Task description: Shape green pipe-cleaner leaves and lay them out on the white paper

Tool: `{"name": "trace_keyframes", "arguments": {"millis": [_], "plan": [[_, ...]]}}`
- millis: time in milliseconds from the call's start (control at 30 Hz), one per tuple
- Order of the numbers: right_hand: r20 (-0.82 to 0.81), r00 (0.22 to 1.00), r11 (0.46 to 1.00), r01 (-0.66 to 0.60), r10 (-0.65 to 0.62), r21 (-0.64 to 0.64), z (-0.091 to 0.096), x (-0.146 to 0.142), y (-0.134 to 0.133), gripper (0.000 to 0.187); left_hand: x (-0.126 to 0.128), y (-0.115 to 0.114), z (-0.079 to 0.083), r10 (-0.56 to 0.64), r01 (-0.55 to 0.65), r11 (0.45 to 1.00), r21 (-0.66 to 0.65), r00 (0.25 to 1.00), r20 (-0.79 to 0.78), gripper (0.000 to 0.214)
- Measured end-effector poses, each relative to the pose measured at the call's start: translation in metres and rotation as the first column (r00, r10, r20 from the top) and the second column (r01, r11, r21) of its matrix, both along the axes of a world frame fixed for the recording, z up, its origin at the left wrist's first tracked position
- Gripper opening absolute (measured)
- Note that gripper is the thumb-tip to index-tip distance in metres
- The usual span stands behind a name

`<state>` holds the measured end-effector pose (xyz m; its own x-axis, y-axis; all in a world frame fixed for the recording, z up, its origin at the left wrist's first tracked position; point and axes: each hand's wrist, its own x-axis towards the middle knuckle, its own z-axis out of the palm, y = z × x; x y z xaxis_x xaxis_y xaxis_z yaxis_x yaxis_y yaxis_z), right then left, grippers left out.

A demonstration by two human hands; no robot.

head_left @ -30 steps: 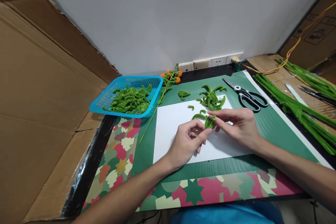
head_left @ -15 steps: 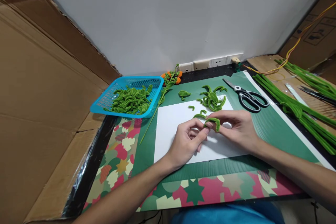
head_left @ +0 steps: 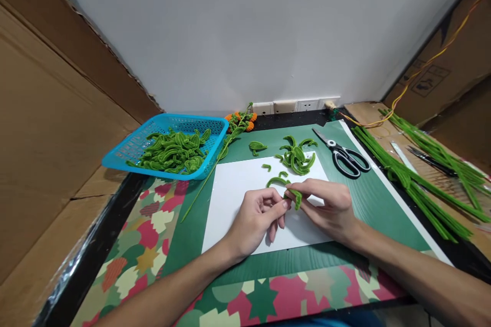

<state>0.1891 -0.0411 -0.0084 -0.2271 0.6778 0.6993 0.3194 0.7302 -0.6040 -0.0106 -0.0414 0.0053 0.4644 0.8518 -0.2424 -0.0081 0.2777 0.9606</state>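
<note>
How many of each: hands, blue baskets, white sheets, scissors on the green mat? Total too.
Hands: 2 (left hand, right hand)
Blue basket: 1
White sheet: 1
Scissors on the green mat: 1
Total: 5
Green pieces excluded: too many overlap to count.

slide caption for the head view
Left hand and right hand hold a fuzzy green piece over a white sheet.

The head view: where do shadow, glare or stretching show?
Head view: soft shadow on the white rectangular sheet below the bare hands, which hold a curved fuzzy green strip; head view: glare on the shiny film at left; head view: the brown cardboard panel looks stretched toward the left edge.
</note>
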Motion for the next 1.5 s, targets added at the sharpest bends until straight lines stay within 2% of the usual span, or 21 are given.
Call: {"name": "trace_keyframes", "arguments": {"millis": [133, 267, 333, 400, 533, 600, 767, 867, 967, 1067, 1267, 1500], "plan": [[0.004, 1.0, 0.999, -0.02, 0.02, -0.033, -0.0036, 0.0007, 0.0062, 0.022, 0.0003, 0.0026, 0.0019, 0.013, -0.013, 1.0, 0.01, 1.0, -0.025, 0.039], [0.0, 0.999, 0.998, 0.04, -0.04, -0.055, -0.0033, 0.0047, 0.01, 0.024, 0.0015, 0.0041, 0.0019, 0.107, -0.108, 0.992, 0.069, 0.994, 0.025, 0.033], [0.031, 0.997, 0.997, 0.077, -0.077, 0.005, -0.003, 0.0067, 0.0102, 0.026, 0.0019, 0.0032, 0.0018, 0.114, -0.118, 0.989, 0.086, 0.992, 0.049, 0.034], [0.073, 0.991, 0.989, 0.104, -0.112, 0.109, -0.0032, 0.0075, 0.0097, 0.026, 0.0021, 0.0013, 0.0022, 0.07, -0.073, 0.991, 0.109, 0.997, 0.03, 0.036], [0.151, 0.982, 0.96, 0.072, -0.116, 0.27, -0.0035, 0.0069, 0.0089, 0.031, 0.0025, -0.0026, 0.0026, 0.01, -0.007, 0.99, 0.144, 1.0, -0.025, 0.037], [0.131, 0.987, 0.967, 0.058, -0.093, 0.247, -0.0024, 0.0071, 0.0089, 0.04, 0.0025, -0.0031, 0.0013, 0.004, -0.001, 0.991, 0.135, 1.0, -0.019, 0.036], [-0.014, 0.999, 0.997, 0.048, -0.047, 0.054, 0.0009, 0.0094, 0.0096, 0.053, 0.0012, -0.0006, -0.0015, 0.003, -0.002, 0.988, 0.152, 1.0, -0.007, 0.032], [-0.016, 0.998, 0.993, 0.057, -0.055, 0.108, 0.0011, 0.0079, 0.008, 0.052, 0.0008, 0.0005, -0.0002, -0.01, 0.007, 0.986, 0.164, 1.0, 0.019, 0.031], [0.039, 0.998, 0.973, 0.046, -0.056, 0.228, 0.0017, 0.0056, 0.0045, 0.05, 0.0016, 0.0002, 0.0006, -0.026, 0.022, 0.993, 0.117, 0.999, 0.037, 0.032], [0.091, 0.995, 0.96, 0.005, -0.032, 0.28, 0.0029, 0.0052, 0.0018, 0.047, 0.0023, 0.0002, 0.0009, -0.004, 0.002, 0.999, 0.055, 0.999, 0.048, 0.034], [0.117, 0.993, 0.954, -0.029, -0.006, 0.3, 0.003, 0.0058, 0.0044, 0.045, -0.0006, 0.0039, 0.0041, -0.025, 0.025, 1.0, -0.006, 0.999, 0.046, 0.039], [0.108, 0.994, 0.981, -0.035, 0.014, 0.193, 0.0053, 0.0021, 0.0029, 0.043, -0.0006, 0.0002, 0.0013, -0.005, 0.004, 1.0, 0.022, 0.999, 0.041, 0.037]]}}
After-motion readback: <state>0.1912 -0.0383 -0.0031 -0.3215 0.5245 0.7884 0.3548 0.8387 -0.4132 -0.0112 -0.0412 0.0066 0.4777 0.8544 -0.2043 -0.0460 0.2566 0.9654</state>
